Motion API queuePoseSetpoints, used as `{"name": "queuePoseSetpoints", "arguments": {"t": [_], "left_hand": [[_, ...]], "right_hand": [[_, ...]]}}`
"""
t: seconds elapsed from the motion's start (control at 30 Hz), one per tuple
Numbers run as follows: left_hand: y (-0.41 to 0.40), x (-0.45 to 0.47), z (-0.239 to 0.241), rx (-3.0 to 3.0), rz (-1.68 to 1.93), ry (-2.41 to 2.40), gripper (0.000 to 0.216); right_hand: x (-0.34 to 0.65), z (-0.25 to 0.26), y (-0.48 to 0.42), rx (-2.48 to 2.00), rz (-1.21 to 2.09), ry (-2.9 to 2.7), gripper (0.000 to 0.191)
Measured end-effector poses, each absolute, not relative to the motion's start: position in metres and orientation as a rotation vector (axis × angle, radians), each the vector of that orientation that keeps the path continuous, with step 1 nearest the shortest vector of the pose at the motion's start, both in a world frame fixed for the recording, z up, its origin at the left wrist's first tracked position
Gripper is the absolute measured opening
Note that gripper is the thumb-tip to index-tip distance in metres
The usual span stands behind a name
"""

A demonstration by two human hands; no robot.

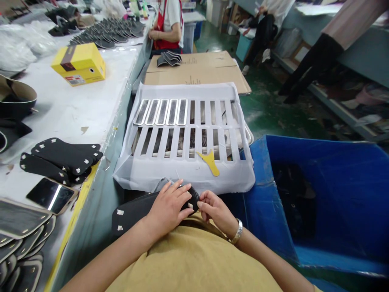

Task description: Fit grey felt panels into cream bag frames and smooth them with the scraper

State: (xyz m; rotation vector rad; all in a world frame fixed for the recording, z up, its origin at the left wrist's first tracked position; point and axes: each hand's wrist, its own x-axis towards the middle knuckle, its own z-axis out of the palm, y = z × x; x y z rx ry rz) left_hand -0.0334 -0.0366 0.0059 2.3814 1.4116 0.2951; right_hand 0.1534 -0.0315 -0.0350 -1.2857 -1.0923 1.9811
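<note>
A long black padded panel (136,213) with small white tabs lies across my lap, in front of the white rack. My left hand (173,202) rests on top of it, fingers stretched out and thumb apart. At the panel's right, rounded end my right hand (214,209) is closed, thumb and fingers pinching the edge. Any small piece between those fingertips is hidden. A bit of greyish material shows behind my left hand. Beyond stands the slotted white rack (182,172), carrying a row of several black strips with pale borders (164,112) and a yellow Y-shaped piece (210,162).
To the left, the worktable (88,105) bears more black panels (62,156), a phone (51,195), stacked dark pieces (22,219) and a yellow box (79,64). A blue bin (269,194) stands at right. Cardboard (209,69) lies behind the rack; other people are farther back.
</note>
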Motion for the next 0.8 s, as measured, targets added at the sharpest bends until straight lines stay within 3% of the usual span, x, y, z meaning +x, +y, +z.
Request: {"name": "queuePoseSetpoints", "arguments": {"t": [0.17, 0.33, 0.57, 0.63, 0.8], "left_hand": [[-0.038, -0.036, -0.006, 2.233, 0.437, 1.409, 0.028], [-0.040, -0.036, -0.013, 2.167, 0.575, 1.489, 0.063], [-0.038, -0.033, -0.001, 2.280, 0.455, 1.550, 0.049], [-0.037, -0.033, 0.000, 2.278, 0.428, 1.569, 0.050], [-0.037, -0.035, -0.001, 2.269, 0.445, 1.589, 0.055]], "right_hand": [[0.150, -0.031, -0.024, -1.404, 1.943, -1.265, 0.023], [0.147, -0.027, -0.020, -1.459, 1.955, -1.268, 0.023], [0.148, -0.027, -0.018, -1.462, 2.016, -1.226, 0.023], [0.149, -0.029, -0.020, -1.436, 1.915, -1.306, 0.025], [0.153, -0.030, -0.022, -1.331, 1.313, -1.913, 0.044]]}}
